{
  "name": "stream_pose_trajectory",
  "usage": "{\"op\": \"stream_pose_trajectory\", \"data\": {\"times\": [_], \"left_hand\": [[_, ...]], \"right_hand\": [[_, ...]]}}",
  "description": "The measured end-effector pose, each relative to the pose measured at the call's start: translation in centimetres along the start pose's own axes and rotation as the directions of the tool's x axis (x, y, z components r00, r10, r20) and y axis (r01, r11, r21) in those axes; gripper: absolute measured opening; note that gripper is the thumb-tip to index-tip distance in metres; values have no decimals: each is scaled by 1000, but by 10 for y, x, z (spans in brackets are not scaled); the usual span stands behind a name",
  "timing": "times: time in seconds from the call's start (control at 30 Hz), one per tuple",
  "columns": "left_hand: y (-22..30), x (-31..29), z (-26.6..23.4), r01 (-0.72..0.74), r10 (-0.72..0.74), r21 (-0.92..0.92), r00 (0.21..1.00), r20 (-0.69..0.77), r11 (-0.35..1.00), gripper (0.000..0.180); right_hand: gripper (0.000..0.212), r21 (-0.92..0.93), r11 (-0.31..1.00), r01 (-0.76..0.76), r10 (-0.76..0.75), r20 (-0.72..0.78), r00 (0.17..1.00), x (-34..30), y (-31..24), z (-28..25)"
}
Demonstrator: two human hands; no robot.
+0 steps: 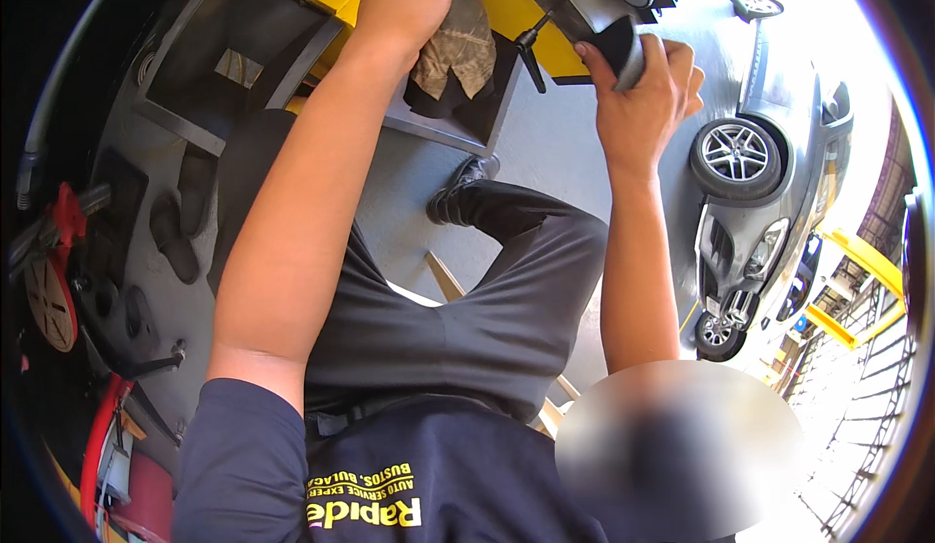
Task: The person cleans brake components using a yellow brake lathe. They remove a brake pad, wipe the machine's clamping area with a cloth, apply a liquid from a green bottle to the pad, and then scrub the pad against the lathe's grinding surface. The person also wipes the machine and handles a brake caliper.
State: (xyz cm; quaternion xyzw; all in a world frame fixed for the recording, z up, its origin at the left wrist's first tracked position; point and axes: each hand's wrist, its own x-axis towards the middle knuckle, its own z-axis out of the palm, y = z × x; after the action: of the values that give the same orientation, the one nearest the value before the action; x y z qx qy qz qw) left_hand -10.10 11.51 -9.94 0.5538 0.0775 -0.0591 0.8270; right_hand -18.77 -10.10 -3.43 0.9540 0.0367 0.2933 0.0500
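- Top centre: the frame edge is cropping our left hand [414, 0]; we cannot tell its grip.
- Upper right: our right hand [645, 105] is pinching a dark curved piece [618, 48].

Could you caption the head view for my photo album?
Right hand gripping a dark curved piece, left hand by a mottled brown cloth, a grey car at right.

Right hand [645, 100] in a pinch, left hand [409, 2] (cropped) perhaps curled
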Motion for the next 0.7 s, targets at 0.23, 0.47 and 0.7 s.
{"op": "stream_pose_trajectory", "data": {"times": [0.23,0.47,0.7], "left_hand": [[8,-6,5,65,-65,0,997,43,998,30],[3,-5,3,75,-70,-88,996,53,993,31],[2,-7,4,-4,4,-8,1000,10,1000,30]], "right_hand": [[43,7,1000,15,-15,-58,998,9,-13,12],[56,8,1000,23,-23,-9,1000,19,-22,6],[53,18,1000,11,-12,82,997,7,3,-9]]}}
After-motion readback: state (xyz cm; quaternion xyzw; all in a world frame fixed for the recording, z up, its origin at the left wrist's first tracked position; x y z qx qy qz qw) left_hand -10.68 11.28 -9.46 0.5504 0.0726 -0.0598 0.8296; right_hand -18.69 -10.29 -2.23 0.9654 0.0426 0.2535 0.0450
